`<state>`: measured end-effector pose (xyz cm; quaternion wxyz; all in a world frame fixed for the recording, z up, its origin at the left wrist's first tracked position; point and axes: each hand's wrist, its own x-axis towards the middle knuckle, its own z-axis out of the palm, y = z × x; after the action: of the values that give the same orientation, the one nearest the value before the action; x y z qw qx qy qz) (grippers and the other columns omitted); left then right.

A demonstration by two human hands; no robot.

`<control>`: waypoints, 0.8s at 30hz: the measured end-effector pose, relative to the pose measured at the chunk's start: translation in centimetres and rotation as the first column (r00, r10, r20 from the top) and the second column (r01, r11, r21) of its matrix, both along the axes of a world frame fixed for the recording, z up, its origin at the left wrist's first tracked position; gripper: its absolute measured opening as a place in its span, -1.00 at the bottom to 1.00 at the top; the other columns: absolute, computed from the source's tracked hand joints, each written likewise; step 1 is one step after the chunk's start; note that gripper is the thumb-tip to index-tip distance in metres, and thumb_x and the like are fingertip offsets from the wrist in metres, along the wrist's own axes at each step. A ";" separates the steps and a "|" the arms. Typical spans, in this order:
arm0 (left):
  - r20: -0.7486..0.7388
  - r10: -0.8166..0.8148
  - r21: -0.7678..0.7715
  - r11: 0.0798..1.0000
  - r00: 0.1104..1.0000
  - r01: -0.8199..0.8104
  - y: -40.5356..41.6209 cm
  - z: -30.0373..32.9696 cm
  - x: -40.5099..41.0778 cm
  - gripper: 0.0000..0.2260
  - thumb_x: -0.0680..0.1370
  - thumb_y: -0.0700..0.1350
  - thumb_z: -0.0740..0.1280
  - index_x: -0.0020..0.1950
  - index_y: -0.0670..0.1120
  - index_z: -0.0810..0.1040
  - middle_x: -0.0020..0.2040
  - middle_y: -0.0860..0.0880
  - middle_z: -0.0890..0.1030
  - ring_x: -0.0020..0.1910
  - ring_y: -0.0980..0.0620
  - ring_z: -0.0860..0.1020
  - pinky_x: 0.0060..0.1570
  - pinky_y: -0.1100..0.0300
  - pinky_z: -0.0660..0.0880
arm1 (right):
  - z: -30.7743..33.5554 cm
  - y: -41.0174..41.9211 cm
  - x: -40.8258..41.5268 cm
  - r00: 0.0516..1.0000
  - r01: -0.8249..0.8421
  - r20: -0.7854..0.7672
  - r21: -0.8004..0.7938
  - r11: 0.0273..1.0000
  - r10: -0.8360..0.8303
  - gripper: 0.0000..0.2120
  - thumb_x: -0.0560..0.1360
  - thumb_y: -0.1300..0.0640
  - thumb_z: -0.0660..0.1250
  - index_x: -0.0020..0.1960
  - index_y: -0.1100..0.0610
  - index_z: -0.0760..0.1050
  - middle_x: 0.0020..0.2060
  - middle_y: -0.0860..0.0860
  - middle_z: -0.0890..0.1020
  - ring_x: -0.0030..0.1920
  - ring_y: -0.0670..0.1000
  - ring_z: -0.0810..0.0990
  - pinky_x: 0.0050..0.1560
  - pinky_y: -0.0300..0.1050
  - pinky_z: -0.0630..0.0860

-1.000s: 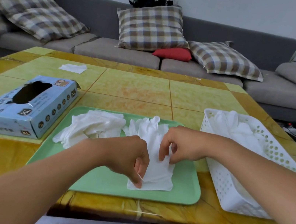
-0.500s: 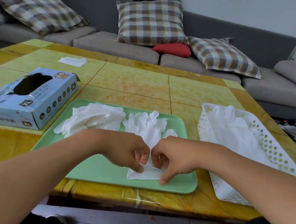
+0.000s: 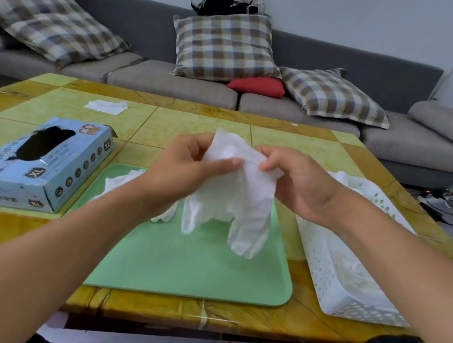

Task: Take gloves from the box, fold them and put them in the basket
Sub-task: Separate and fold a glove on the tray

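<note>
A white glove point(image 3: 241, 194) hangs in the air above the green tray point(image 3: 204, 268), cuff up and fingers dangling. My left hand point(image 3: 186, 171) pinches its upper left part and my right hand point(image 3: 297, 182) pinches its upper right edge. More white gloves point(image 3: 116, 183) lie on the tray's left side, partly hidden behind my left forearm. The blue glove box point(image 3: 39, 165) with its dark torn opening lies left of the tray. A white perforated basket point(image 3: 341, 278) stands to the right, with white gloves inside.
A white piece of paper or glove point(image 3: 106, 106) lies at the far left of the yellow-green table point(image 3: 196, 128). A grey sofa with plaid cushions runs behind the table. Cables lie on the floor at the far right.
Both hands were pressing the glove flat on the tray. They have lifted it off the tray, and it now hangs between them.
</note>
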<state>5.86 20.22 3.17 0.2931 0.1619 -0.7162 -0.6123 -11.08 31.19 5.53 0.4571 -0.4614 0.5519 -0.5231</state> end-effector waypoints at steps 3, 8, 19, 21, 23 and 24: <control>-0.095 0.023 0.192 0.981 0.995 -0.005 0.5 1.4 -0.5 -0.75 0.50 -0.14 0.45 0.16 -0.18 0.64 0.03 -0.16 0.71 -0.02 -0.13 0.69 0.04 -0.04 0.63 | 1.4 0.4 0.5 0.967 -0.041 0.250 -0.026 0.999 0.046 -0.59 0.44 0.13 0.34 0.23 0.31 0.45 0.18 0.21 0.55 0.16 0.23 0.51 0.26 0.03 0.41; -0.139 0.133 0.220 0.970 0.981 -0.101 1.0 2.4 -0.9 -0.76 0.58 -0.21 0.41 0.21 -0.27 0.56 0.08 -0.27 0.68 0.03 -0.22 0.68 0.06 -0.14 0.63 | 1.3 1.4 2.4 0.953 -0.020 0.304 0.016 1.000 0.014 -0.51 0.47 0.11 0.42 0.35 0.27 0.54 0.24 0.19 0.64 0.25 0.15 0.63 0.28 0.01 0.56; -0.164 -0.063 0.137 0.987 0.984 0.086 6.4 7.7 -3.5 -0.73 0.60 -0.09 0.36 0.26 -0.17 0.61 0.14 -0.15 0.70 0.14 -0.12 0.67 0.16 0.01 0.61 | 7.1 6.9 -0.6 0.933 0.253 0.302 -0.170 0.952 -0.194 -0.73 0.43 0.29 0.43 0.13 0.22 0.61 0.00 0.15 0.71 0.02 0.10 0.70 0.15 0.02 0.63; -0.175 -0.098 0.127 0.984 0.980 0.121 7.8 9.0 -5.5 -0.80 0.62 -0.11 0.34 0.19 -0.14 0.65 0.09 -0.13 0.71 0.08 -0.07 0.69 0.07 0.07 0.63 | 8.8 9.0 -2.3 0.935 0.288 0.273 -0.210 0.934 -0.227 -0.60 0.41 0.31 0.43 0.25 0.25 0.57 0.07 0.18 0.69 0.08 0.13 0.69 0.19 0.06 0.61; -0.162 -0.125 0.117 0.982 0.979 0.145 9.3 10.4 -7.8 -0.85 0.61 -0.12 0.36 0.09 -0.12 0.69 0.02 -0.10 0.73 0.01 -0.03 0.71 -0.01 0.12 0.64 | 10.2 11.4 -4.3 0.926 0.341 0.245 -0.215 0.915 -0.288 -0.54 0.38 0.33 0.43 0.28 0.25 0.56 0.09 0.19 0.68 0.09 0.13 0.68 0.19 0.05 0.62; -0.154 -0.127 0.117 0.982 0.980 0.145 9.6 10.8 -8.5 -0.88 0.60 -0.12 0.38 0.04 -0.12 0.70 -0.01 -0.09 0.74 -0.02 -0.02 0.71 -0.04 0.13 0.65 | 10.7 12.0 -5.0 0.923 0.357 0.229 -0.204 0.912 -0.310 -0.55 0.37 0.32 0.43 0.27 0.24 0.56 0.07 0.18 0.69 0.07 0.11 0.69 0.15 0.02 0.63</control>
<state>-2.64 29.80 13.96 0.2912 0.0856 -0.6615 -0.6858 -16.06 43.20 16.19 0.3519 -0.3596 0.5083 -0.6989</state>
